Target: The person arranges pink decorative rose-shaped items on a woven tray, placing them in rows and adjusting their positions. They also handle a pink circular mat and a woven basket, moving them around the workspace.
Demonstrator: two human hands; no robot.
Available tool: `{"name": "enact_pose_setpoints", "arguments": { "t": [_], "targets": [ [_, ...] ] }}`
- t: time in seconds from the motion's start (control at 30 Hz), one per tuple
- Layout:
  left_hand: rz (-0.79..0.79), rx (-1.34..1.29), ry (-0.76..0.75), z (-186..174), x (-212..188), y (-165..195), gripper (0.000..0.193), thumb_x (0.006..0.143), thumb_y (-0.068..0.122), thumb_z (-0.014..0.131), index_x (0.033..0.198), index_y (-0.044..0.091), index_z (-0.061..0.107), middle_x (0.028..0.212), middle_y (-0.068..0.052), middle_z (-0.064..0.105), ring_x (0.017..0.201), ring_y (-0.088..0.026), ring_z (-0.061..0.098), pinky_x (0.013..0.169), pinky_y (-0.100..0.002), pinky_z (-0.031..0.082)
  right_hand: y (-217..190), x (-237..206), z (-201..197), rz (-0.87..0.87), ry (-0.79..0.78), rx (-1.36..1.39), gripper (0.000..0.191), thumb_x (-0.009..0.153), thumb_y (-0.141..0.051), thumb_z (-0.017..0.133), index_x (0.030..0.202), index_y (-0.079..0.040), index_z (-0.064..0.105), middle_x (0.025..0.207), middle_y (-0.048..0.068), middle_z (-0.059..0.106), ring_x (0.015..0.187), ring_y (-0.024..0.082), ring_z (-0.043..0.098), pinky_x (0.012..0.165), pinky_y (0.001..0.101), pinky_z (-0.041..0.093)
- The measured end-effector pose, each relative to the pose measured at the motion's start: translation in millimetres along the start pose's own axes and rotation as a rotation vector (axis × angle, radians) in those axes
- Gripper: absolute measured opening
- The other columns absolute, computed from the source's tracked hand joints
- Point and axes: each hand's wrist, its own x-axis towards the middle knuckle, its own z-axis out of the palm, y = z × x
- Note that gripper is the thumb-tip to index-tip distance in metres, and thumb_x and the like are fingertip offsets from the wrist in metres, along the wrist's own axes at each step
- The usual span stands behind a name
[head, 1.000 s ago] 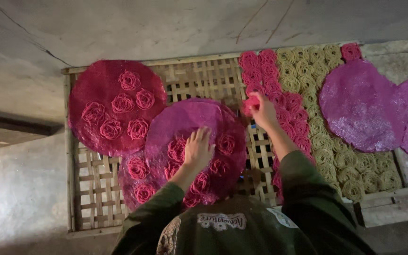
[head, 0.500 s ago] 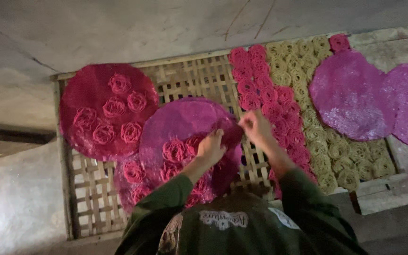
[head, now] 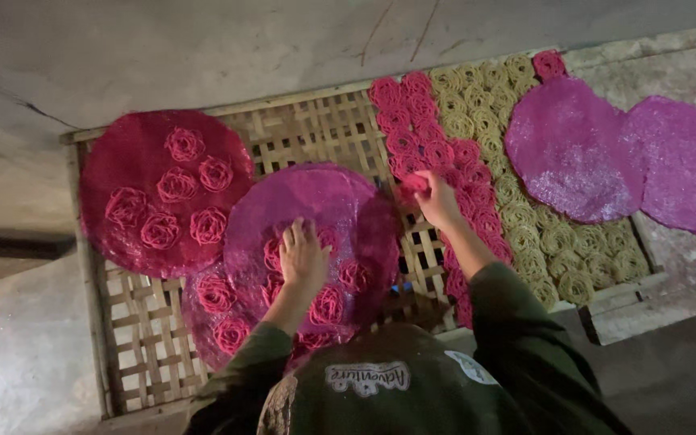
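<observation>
A woven bamboo tray point(head: 316, 129) lies in front of me. My left hand point(head: 304, 254) rests flat, fingers spread, on a round magenta sheet point(head: 316, 201) that carries several pink coiled rosettes. My right hand point(head: 438, 200) pinches one pink rosette point(head: 413, 184) just above the tray, between the magenta sheet's right edge and the rows of pink rosettes point(head: 412, 121). A round red sheet point(head: 134, 153) with several rosettes on it lies at the tray's left end.
Rows of pale yellow rosettes point(head: 517, 201) fill the tray's right part. Two round purple sheets point(head: 573, 149) point(head: 682, 165) overlap the tray's right end. Grey concrete point(head: 203, 48) surrounds the tray. My green sleeves and torso cover the near edge.
My right hand dipped to the magenta sheet's right edge, then lifted back toward the pink rows. My left hand slid slightly left on the sheet.
</observation>
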Motion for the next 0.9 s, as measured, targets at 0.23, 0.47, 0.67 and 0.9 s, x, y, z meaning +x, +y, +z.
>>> {"name": "enact_pose_setpoints", "arguments": {
  "t": [0.23, 0.47, 0.67, 0.9],
  "targets": [
    [0.047, -0.073, -0.035, 8.7, 0.9, -7.2, 0.035, 0.092, 0.026, 0.068, 0.122, 0.009, 0.061, 0.131, -0.010, 0.055, 0.123, -0.030, 0.051, 0.106, -0.048, 0.045, -16.6, -14.6, -0.8, -0.491, 0.359, -0.714, 0.055, 0.079, -0.007, 0.072, 0.131, 0.001, 0.060, 0.118, 0.027, 0.066, 0.106, 0.046, 0.061, 0.087, 0.0520, 0.052],
    [0.040, -0.407, -0.418, -25.5, -21.6, 50.8, 0.048, 0.091, 0.032, 0.075, 0.129, 0.012, 0.052, 0.104, -0.007, 0.065, 0.083, -0.019, 0.067, 0.068, -0.033, 0.059, -26.8, -115.6, 48.2, 0.464, -0.663, 1.190, 0.052, 0.095, -0.050, 0.064, 0.112, -0.001, 0.071, 0.103, 0.012, 0.074, 0.097, 0.022, 0.068, 0.090, 0.0391, 0.056],
    [-0.062, -0.690, -0.144, -24.1, -37.9, 27.8, 0.039, 0.096, 0.034, 0.067, 0.127, 0.013, 0.057, 0.128, -0.009, 0.060, 0.095, -0.021, 0.070, 0.071, -0.037, 0.066, 28.3, -78.5, 32.3, 0.083, -0.398, 1.079, 0.019, 0.105, -0.015, 0.073, 0.113, 0.001, 0.068, 0.106, 0.009, 0.067, 0.092, 0.019, 0.059, 0.085, 0.0344, 0.050],
    [-0.156, -0.269, 0.230, -0.5, -37.8, -83.8, 0.043, 0.091, 0.031, 0.074, 0.126, 0.010, 0.061, 0.132, -0.016, 0.055, 0.121, -0.034, 0.056, 0.097, -0.049, 0.057, 4.6, -81.2, 20.3, -0.187, -0.182, -0.101, 0.028, 0.087, -0.023, 0.078, 0.112, -0.012, 0.070, 0.104, 0.004, 0.070, 0.096, 0.024, 0.067, 0.085, 0.0384, 0.057]
  ]
}}
